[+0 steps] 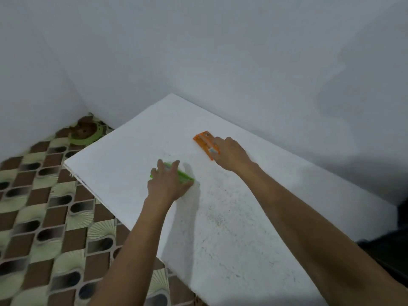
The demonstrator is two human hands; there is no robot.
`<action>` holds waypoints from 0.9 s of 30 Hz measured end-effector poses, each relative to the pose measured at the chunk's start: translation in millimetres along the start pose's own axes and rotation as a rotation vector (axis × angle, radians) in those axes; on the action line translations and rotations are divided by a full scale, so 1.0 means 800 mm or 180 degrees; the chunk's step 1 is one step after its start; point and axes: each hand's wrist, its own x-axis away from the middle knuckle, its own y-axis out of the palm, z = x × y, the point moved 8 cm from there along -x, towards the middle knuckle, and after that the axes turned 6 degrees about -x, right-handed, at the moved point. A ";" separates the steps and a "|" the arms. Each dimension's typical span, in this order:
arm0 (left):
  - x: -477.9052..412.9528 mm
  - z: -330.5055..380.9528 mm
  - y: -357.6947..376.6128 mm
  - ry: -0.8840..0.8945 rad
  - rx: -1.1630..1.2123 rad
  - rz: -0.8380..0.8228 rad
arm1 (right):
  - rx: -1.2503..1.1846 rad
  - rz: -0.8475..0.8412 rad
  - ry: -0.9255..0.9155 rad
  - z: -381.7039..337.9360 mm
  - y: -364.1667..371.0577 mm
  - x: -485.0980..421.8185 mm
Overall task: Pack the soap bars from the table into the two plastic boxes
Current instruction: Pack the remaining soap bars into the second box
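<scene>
On the white worktop [231, 217], toward its far left part, lie two small flat things, one green and one orange; whether they are soap bars or boxes cannot be told. The green item [184, 176] lies nearer the left edge, mostly hidden under the left hand [169, 182]. That hand reaches over it from the near side, its fingers [175, 165] spread across the top to the far edge and its thumb set against the near right corner, so it grips the item. Only a green strip at the right and a sliver at the left show past the hand.

The orange item [204, 142] lies farther back and to the right, well apart from the green one and near the wall [220, 62]. It is long and lies slantwise, with a pale label near its right end and a mark at its far end. The right hand [230, 154] covers that right end, its fingers [217, 141] bent down onto it and holding it; the fingertips are hidden behind the back of the hand.

Both forearms stretch in from the lower edge. The worktop surface is speckled with dark flecks. Left of it is a floor [44, 217] of brown and pale green patterned tiles, and a round green thing [86, 134] sits in the floor's far corner. A dark shape [395, 244] shows at the right edge, too cut off to identify.
</scene>
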 end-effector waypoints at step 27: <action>0.011 -0.006 0.018 -0.0007 0.0781 0.0521 | -0.2357 0.0435 0.0608 0.058 -0.009 0.036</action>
